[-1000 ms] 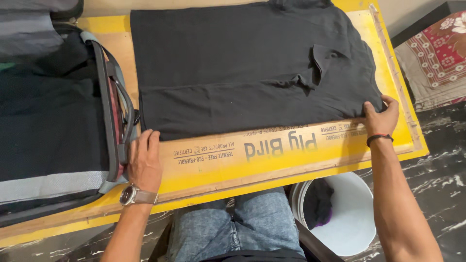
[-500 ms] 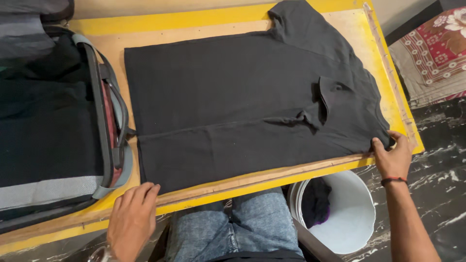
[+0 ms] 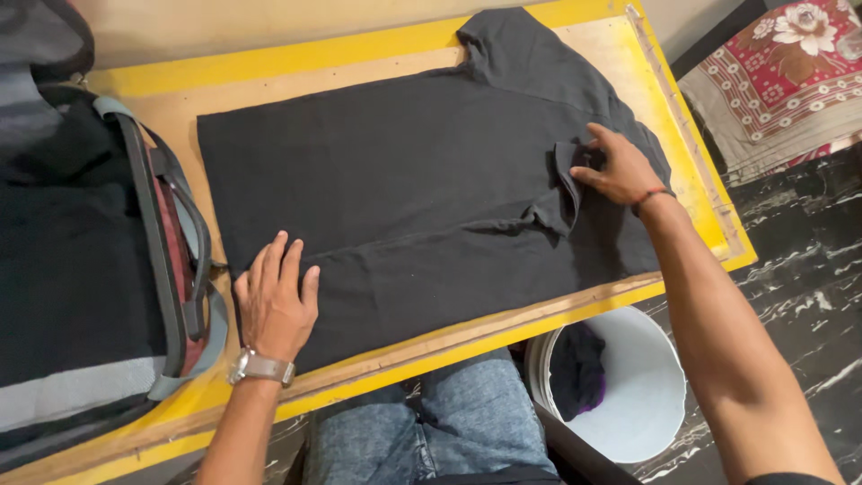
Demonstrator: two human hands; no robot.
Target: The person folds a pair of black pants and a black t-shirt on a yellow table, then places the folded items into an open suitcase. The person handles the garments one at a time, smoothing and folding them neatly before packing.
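Observation:
A black collared shirt point(image 3: 404, 189) lies spread flat on a yellow-edged wooden board point(image 3: 296, 76), its collar toward the right. My left hand point(image 3: 274, 301), with a wristwatch, rests palm down with fingers spread on the shirt's lower left hem. At the shirt's collar, the fingers of my right hand point(image 3: 615, 171) touch the fabric; a thin band sits on that wrist. I cannot tell whether the fingers pinch the collar.
An open suitcase point(image 3: 81, 269) with dark clothes inside lies at the left, its rim and handle against the board. A white bucket point(image 3: 628, 386) holding dark cloth stands on the marble floor below the board. A patterned red cloth point(image 3: 790, 72) is at the upper right.
The shirt was drawn toward me on the board. My left hand moved from the board's edge onto the hem. My right hand left the shirt's right edge and went up to the collar.

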